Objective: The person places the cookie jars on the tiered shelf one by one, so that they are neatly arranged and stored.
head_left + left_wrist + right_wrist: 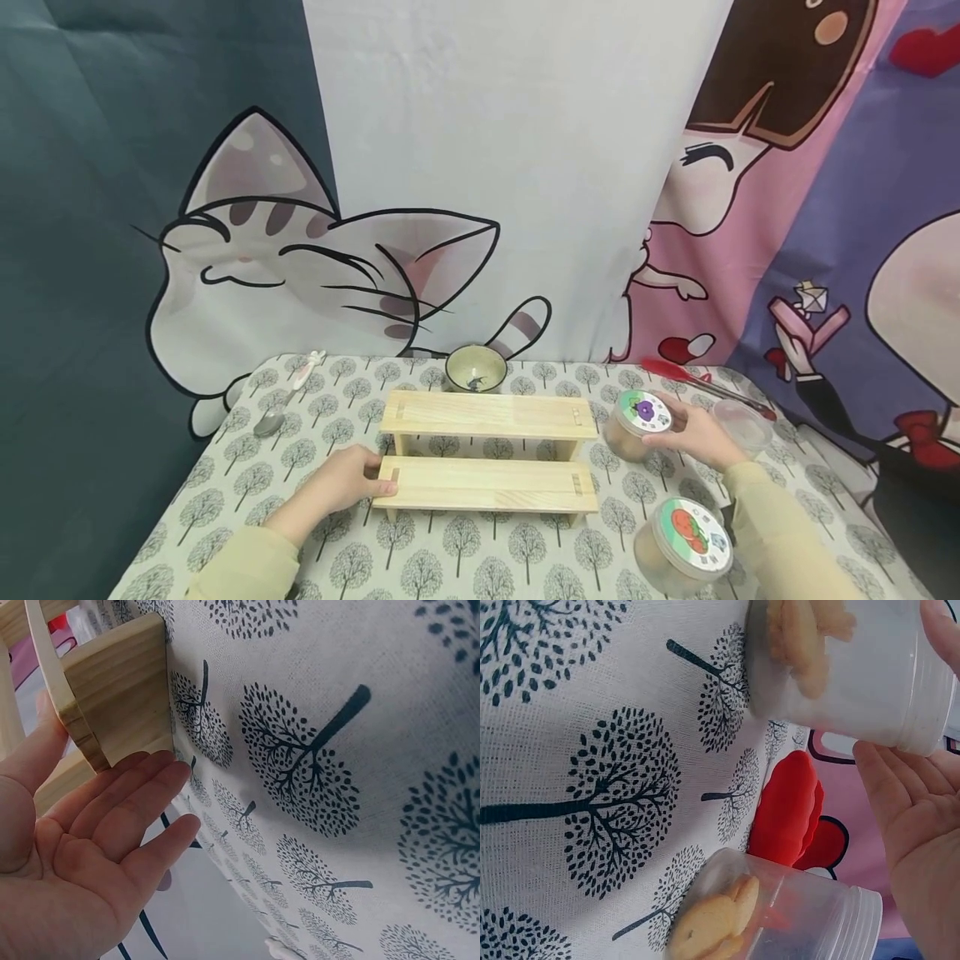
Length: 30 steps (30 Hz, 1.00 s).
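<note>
A two-step wooden rack (486, 485) stands mid-table. My left hand (347, 482) grips the left end of its lower step, thumb on top; in the left wrist view the fingers (142, 802) reach beneath, by the rack's side board (124, 682). On the right, my right hand (697, 432) holds a clear jar (630, 437) near its lid, which has a purple picture label. Pale biscuits (806, 637) show inside that jar. Nearer me is another lidded jar (684, 546) with a red fruit label.
A lidless clear jar (744, 425) holding biscuits (712, 922) stands right of my right hand. Red-tipped tongs (705, 385) lie behind it. Behind the rack sits a bowl (476, 368). A spoon (285, 400) lies at the back left. Tree-print cloth (525, 546) covers the table.
</note>
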Tool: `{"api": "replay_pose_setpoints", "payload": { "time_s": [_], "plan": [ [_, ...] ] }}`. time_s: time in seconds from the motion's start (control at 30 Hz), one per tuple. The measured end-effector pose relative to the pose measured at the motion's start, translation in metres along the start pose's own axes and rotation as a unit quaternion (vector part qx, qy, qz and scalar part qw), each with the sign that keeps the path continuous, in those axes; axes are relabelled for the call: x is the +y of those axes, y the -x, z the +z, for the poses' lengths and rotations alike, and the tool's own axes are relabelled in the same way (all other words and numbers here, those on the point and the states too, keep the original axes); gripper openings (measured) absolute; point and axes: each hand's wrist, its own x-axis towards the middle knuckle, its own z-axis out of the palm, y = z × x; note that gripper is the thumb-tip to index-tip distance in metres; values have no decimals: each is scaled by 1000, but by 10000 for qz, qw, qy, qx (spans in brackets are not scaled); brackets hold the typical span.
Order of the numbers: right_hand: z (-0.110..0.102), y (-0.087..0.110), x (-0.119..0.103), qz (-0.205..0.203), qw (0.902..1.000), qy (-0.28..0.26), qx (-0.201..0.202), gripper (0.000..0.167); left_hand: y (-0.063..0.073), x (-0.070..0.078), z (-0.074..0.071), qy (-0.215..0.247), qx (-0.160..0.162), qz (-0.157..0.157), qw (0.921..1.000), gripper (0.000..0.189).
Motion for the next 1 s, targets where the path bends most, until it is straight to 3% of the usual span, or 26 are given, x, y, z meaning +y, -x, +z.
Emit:
{"api": "replay_pose_setpoints", "payload": {
  "time_s": [0.7,1.0],
  "plan": [
    [-19,12,-12,133,9989,-289,349,89,-3,-1,0,-61,-95,37,9999,54],
    [-28,19,-30,40,9982,131,576,87,-3,-2,0,71,-134,29,9999,50]
  ]
}}
